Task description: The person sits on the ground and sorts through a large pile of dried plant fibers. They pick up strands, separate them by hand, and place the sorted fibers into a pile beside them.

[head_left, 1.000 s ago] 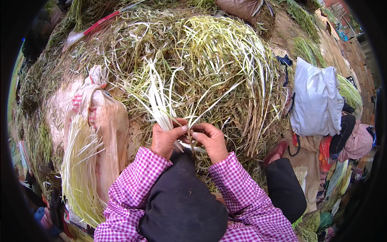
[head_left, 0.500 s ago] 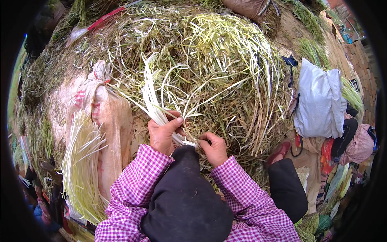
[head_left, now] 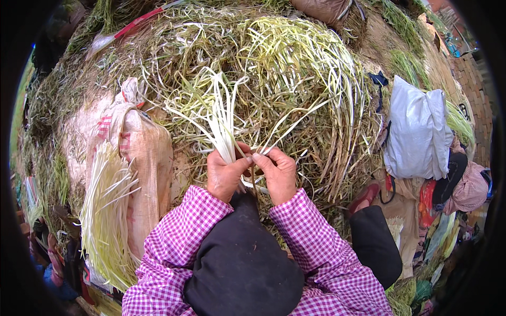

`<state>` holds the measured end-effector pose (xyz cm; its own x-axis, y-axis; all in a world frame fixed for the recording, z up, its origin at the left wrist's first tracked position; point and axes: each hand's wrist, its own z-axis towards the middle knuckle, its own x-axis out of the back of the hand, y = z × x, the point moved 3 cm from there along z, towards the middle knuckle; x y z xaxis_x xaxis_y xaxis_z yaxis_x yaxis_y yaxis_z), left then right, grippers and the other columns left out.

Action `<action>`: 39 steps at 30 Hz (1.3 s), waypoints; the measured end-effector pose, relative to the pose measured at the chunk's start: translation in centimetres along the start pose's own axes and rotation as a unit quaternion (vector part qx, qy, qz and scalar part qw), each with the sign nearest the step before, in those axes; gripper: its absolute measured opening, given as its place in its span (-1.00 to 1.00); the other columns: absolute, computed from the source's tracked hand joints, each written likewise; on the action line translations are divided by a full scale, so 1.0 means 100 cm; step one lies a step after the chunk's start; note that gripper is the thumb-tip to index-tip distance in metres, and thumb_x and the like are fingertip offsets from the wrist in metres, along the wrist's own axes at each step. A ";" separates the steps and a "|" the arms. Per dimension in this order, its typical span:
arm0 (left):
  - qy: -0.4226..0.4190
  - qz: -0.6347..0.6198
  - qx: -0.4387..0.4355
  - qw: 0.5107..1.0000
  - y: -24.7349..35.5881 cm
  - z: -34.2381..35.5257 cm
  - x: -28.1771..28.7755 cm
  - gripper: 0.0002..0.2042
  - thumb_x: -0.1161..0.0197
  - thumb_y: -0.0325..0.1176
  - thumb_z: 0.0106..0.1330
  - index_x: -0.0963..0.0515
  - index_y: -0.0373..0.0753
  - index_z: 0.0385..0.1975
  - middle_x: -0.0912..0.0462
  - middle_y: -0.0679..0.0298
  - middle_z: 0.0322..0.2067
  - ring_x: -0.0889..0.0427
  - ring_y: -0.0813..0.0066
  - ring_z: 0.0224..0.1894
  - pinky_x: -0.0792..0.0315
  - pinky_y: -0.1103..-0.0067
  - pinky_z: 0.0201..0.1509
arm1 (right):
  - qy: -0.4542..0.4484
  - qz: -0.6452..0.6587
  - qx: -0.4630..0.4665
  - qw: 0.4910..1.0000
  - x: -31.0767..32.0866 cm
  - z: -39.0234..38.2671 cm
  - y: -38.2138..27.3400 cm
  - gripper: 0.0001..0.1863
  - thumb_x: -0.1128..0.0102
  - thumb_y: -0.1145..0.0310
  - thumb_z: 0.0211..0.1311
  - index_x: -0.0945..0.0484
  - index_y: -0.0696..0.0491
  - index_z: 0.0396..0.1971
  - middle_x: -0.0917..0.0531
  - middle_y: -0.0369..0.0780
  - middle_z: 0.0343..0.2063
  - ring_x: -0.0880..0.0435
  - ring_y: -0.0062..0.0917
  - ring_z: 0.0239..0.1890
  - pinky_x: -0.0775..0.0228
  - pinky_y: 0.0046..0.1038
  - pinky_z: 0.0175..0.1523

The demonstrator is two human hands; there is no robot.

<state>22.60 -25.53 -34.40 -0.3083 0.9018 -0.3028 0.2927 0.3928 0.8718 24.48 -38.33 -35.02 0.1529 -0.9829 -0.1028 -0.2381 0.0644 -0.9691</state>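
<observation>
partly red-printed sack (head_left: 150, 171), pale stalks (head_left: 223, 138), left hand (head_left: 223, 176) holding them

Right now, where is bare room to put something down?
Bare sheet shows left of the tan sack, and a narrow strip between that sack and the pile. It is crowded around the left hand and right hand, among stalks.

Bundle of slender white stalks (head_left: 223, 138), loosely fanned at far end, gripped in left hand (head_left: 225, 173); thin pale stalk (head_left: 288, 127) pinched by right hand (head_left: 279, 173), slanting away rightward.
</observation>
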 end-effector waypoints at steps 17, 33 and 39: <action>0.077 0.311 0.105 0.942 -0.042 0.021 0.121 -0.91 -0.19 -0.52 0.10 -0.52 -0.40 -0.43 -0.54 0.22 -0.65 -0.48 0.60 -0.71 -0.34 0.69 -0.79 | 0.297 0.060 0.037 0.952 0.142 0.006 -0.016 -0.86 -0.05 0.38 0.22 -0.49 0.15 -0.39 -0.59 -0.24 -0.57 -0.59 -0.58 -0.63 -0.42 -0.63 -0.62; -0.135 -0.101 0.064 0.984 0.015 -0.014 0.005 -0.79 -0.14 -0.36 0.23 -0.48 -0.38 -0.25 -0.59 0.16 -0.56 -0.51 0.54 -0.67 -0.36 0.73 -0.70 | -0.160 -0.153 0.170 0.960 -0.010 0.039 -0.075 -0.66 -0.15 0.19 0.15 -0.52 0.23 -0.35 -0.59 -0.18 -0.55 -0.55 -0.63 -0.52 -0.37 -0.55 -0.44; -0.002 -0.264 -0.014 0.964 0.045 0.010 0.054 -0.81 -0.03 -0.36 0.31 -0.38 -0.38 -0.25 -0.41 0.30 -0.64 -0.46 0.49 -0.56 -0.29 0.70 -0.77 | -0.302 0.086 -0.129 0.941 -0.023 -0.006 0.002 -0.54 -0.01 0.00 0.23 -0.49 0.17 -0.31 -0.42 -0.36 -0.76 -0.33 -0.73 -0.77 -0.17 -0.69 -0.67</action>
<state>23.11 -18.71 -32.48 -0.4036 0.5781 -0.7091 0.0718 0.7927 0.6054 23.48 -36.15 -34.81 0.5900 -0.6791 -0.4367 -0.5215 0.0924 -0.8482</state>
